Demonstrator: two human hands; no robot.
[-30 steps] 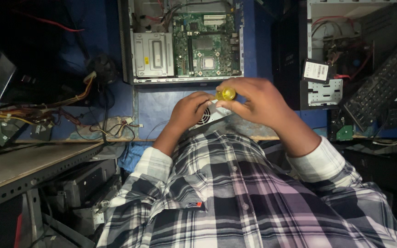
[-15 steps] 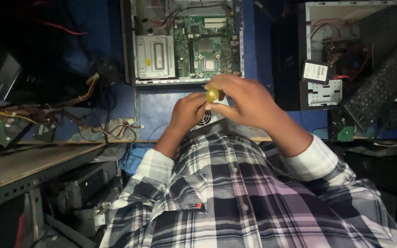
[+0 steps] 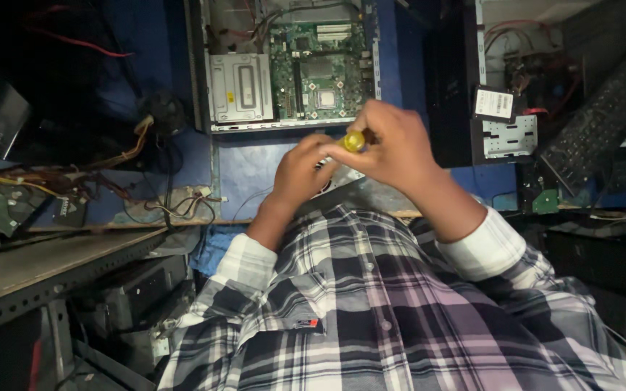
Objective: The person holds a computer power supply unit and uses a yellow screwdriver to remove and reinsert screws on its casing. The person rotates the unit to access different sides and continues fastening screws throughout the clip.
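Both hands meet at a screwdriver: right hand (image 3: 393,145) grips its yellow handle (image 3: 354,140), left hand (image 3: 302,170) seems closed around a fan part (image 3: 335,177) below, near the open case (image 3: 284,65). Screw-turning in progress; steady downward pressure needed.

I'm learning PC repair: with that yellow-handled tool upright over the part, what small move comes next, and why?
Probably a small twist of the yellow handle. The right hand pinches its top, the left hand steadies the grey part beneath; the tip is hidden.
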